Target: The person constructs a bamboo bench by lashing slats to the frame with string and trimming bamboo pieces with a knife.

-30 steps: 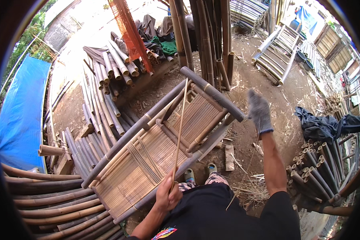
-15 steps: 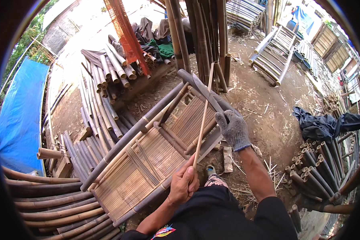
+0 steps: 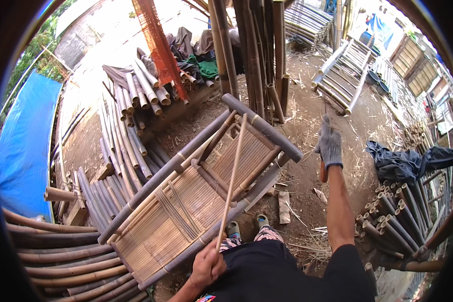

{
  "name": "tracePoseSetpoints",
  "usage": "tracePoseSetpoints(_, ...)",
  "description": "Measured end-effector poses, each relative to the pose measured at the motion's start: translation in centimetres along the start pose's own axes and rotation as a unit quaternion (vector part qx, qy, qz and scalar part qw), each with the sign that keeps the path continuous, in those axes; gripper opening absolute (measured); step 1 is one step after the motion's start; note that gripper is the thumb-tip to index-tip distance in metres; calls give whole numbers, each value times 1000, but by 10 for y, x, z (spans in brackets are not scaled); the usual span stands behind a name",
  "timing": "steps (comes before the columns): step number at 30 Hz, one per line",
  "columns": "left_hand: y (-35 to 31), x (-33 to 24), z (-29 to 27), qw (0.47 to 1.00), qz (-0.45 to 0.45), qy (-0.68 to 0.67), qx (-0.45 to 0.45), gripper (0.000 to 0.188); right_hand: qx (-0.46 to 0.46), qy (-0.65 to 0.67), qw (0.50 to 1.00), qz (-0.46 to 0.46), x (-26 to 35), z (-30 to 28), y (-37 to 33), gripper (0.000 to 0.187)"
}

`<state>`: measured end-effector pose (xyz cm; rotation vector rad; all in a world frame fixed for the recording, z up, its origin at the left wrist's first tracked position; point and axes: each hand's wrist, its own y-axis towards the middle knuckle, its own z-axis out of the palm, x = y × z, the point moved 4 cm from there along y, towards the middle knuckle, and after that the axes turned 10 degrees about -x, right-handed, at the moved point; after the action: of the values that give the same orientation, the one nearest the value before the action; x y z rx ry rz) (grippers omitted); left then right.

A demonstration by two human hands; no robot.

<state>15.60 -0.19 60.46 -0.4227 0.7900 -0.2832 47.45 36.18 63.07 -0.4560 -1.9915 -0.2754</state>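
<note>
My bare left hand (image 3: 208, 264) is closed around the lower end of a long, thin bamboo strip (image 3: 232, 173). The strip slants up and away over a bamboo bench (image 3: 141, 241) with a slatted surface and dark pole edges. My right hand (image 3: 329, 146), in a grey knitted glove, is closed on a knife out to the right, apart from the bench. Below the glove shows the knife's brown handle (image 3: 323, 172); its blade is seen nearly edge-on above. Several loose thin strips (image 3: 178, 214) lie across the bench's slats.
Curved bamboo poles (image 3: 75, 259) lie at the near left, beside a blue tarp (image 3: 25, 146). More cut poles (image 3: 128, 136) are stacked beyond the bench. Upright poles (image 3: 256, 55) stand at the far side. A bundle of bamboo (image 3: 397, 216) lies at the right under dark cloth (image 3: 397, 158).
My right hand has swung right with the knife, away from the strip and the bench's far end. My left hand has moved down and left, drawing the strip nearer.
</note>
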Motion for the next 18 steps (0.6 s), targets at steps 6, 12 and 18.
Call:
tracePoseSetpoints(6,97,-33,45,995,76,-19,-57,47,135,-127,921,-342,20,51,-176,49)
tracePoseSetpoints(12,89,-31,57,996,79,18,-28,50,128,-130,929,-322,15,58,-189,42)
tracePoseSetpoints(18,62,-20,47,997,62,51,-4,51,59,-145,936,-315,19,56,-153,51)
